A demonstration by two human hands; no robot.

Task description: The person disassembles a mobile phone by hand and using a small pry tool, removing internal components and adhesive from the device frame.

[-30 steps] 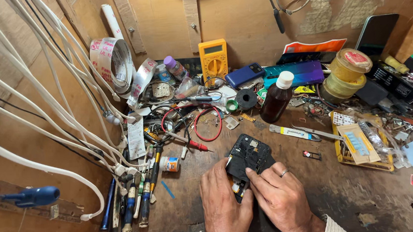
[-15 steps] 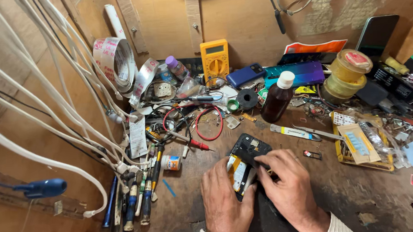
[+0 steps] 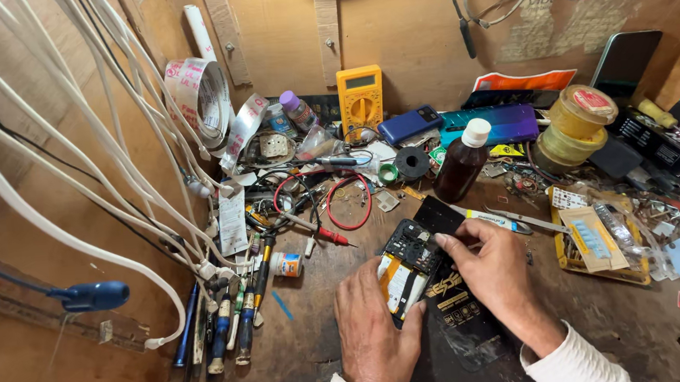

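Note:
An opened mobile phone [image 3: 409,265] with its back off lies on the wooden bench, showing a dark circuit board and a yellow-edged battery [image 3: 397,285]. My left hand [image 3: 377,337] grips the phone's lower left edge, thumb beside the battery. My right hand [image 3: 494,277] rests on the phone's right side, fingertips on the board near the top. A black printed cover or battery [image 3: 456,313] lies under my right palm.
A brown bottle with a white cap [image 3: 461,162], a yellow multimeter [image 3: 360,99], red probe leads [image 3: 333,208], tweezers [image 3: 512,219], tape rolls [image 3: 201,89], a row of screwdrivers [image 3: 233,321], white cables [image 3: 73,196] at left, other phones [image 3: 490,122] and small parts.
The phone has been turned and shifted right, its battery side now showing. My right hand moved up onto its top right edge; my left hand moved to the lower left.

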